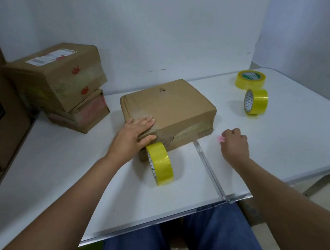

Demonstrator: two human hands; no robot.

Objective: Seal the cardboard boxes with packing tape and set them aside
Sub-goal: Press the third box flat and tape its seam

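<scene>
Three yellow tape rolls are in view, and the one that matters stands on edge just below the left hand (136, 131), leaning against the near face of the flat cardboard box (167, 110). That roll (160, 164) seems still joined to the box by a strip running under the palm, though the strip itself is too clear to trace. The left hand lies flat, fingers straight and together on the box's top near corner, thumb hooked over the edge onto the front face. The right hand (234, 143), to the box's right on the white table (52, 163), has its fingers curled round a small pink object (220, 139), probably a cutter; only a sliver of it shows.

The step in hand looks like severing the tape. To do it well, the person should keep the left palm pressing so the stuck strip cannot lift, bring the pink tool across to just below that thumb, and cut close to the box so no tail flaps. Then the loose end should be rubbed down firmly.

Beyond the left hand, two stacked boxes (58, 79) sit against the wall, apparently finished. Far past the right hand are the two spare rolls (252, 87).
</scene>
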